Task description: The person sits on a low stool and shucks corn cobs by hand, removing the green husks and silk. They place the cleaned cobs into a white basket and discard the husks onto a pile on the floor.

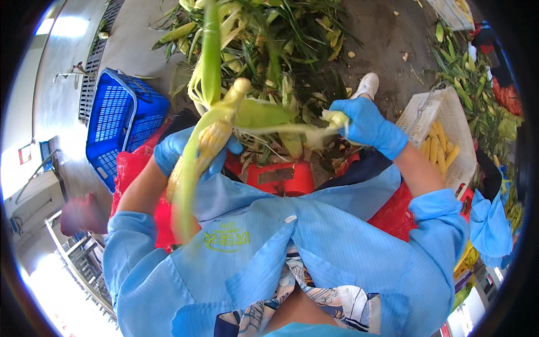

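Note:
My left hand (174, 151), in a blue glove, is wrapped round a partly husked ear of corn (214, 137). Pale yellow kernels show between green husk leaves, which hang down one side and splay out from the ear. Also gloved in blue, my right hand (368, 124) is closed on a strip of corn husk (336, 119) to the right of the ear. A blurred strand stretches from that husk back toward the ear. The palm side of my left hand is mostly hidden behind the corn.
A heap of husks and leaves (281, 33) covers the floor ahead. At left stands a blue plastic crate (132, 104); at right, a white crate (463, 163) holds several husked ears (439, 147). A red plastic stool (300, 177) is between my legs. Another person's blue garment (491, 224) shows far right.

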The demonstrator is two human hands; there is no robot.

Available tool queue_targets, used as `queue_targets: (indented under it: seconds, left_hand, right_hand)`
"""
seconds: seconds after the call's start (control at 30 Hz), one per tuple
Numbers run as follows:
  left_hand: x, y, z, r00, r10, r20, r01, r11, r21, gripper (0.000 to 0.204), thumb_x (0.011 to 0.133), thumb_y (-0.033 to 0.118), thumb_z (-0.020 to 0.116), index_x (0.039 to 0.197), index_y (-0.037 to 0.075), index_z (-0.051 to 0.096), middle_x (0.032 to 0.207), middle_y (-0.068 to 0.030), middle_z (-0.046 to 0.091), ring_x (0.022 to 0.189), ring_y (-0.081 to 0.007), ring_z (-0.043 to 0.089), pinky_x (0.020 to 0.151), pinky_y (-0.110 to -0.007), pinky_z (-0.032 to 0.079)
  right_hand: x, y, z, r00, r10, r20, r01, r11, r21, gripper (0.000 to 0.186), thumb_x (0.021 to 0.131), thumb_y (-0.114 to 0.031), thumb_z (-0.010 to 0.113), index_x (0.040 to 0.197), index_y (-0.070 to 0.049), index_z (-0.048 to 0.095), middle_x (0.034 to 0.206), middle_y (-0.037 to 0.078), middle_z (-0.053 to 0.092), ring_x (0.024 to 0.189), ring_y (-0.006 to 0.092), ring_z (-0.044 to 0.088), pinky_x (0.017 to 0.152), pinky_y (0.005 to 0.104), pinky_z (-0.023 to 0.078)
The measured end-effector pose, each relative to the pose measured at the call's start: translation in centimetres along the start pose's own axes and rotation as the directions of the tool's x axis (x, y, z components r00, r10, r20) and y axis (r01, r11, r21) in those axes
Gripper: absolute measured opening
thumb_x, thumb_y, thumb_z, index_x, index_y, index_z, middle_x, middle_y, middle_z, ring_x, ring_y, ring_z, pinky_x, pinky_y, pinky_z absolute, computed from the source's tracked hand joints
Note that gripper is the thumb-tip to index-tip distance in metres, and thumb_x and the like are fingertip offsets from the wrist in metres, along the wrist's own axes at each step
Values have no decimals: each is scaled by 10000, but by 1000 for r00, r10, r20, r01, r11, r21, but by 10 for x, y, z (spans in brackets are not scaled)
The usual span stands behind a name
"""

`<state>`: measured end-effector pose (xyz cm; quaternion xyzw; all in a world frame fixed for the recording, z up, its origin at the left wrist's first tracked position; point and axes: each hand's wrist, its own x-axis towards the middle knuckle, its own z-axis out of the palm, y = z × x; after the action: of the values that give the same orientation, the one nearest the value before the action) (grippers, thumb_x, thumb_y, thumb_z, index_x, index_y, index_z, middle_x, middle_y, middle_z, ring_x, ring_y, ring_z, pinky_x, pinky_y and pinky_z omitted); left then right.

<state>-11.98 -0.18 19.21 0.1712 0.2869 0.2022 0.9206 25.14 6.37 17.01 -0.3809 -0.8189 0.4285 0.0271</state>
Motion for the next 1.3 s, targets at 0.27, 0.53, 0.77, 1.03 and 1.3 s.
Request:
queue_targets:
  seconds: [0.27, 0.53, 0.77, 1.03, 1.3]
  left_hand:
    - [35, -17, 10, 995, 69, -77, -76, 994, -82, 686, 715, 312, 714, 1183, -114, 448, 815, -210, 610, 655, -239, 642, 540, -287, 562]
    - [62, -33, 13, 952, -120, 282, 160, 979, -126, 789, 699, 475, 732, 1232, -26, 434, 982, -272, 594, 667, -304, 659, 518, -350, 572]
    - [71, -26, 27, 880, 335, -336, 20, 681, 732, 655, 762, 307, 720, 1255, -18, 437, 1057, -125, 595, 933, -171, 583, 829, -285, 470]
    - [76, -27, 29, 907, 324, -267, 128, 393, 910, 551, 641, 237, 776, 1079, -15, 556, 924, -94, 624, 835, -171, 600, 742, -312, 487]
    - [40, 0, 26, 925, -322, -203, 347, 493, 798, 743, 589, 99, 753, 1271, 23, 471, 1087, -64, 594, 961, -122, 538, 887, -278, 426]
  right_hand:
    - [51, -5, 27, 953, -124, -276, 236, 875, 422, 973, 615, -292, 805, 1394, -36, 282, 1431, 184, 304, 1327, 292, 297, 1090, 357, 241]
    - [70, -56, 51, 880, -344, -328, 475, 647, 596, 845, 663, 2, 715, 1393, -64, 294, 1408, 121, 349, 1311, 225, 319, 1089, 325, 253]
    - [65, -28, 88, 932, 201, -300, 120, 610, 783, 528, 733, -12, 577, 1254, -35, 494, 1153, 112, 591, 1080, 201, 551, 943, 287, 411]
    - [43, -29, 69, 941, 147, -305, -67, 964, 256, 248, 736, -141, 607, 957, -30, 630, 829, 180, 649, 741, 313, 638, 652, 372, 499]
    - [12, -21, 15, 924, -378, -49, 336, 869, -362, 139, 690, -70, 601, 816, -107, 647, 711, 114, 613, 656, 301, 612, 573, 378, 491]
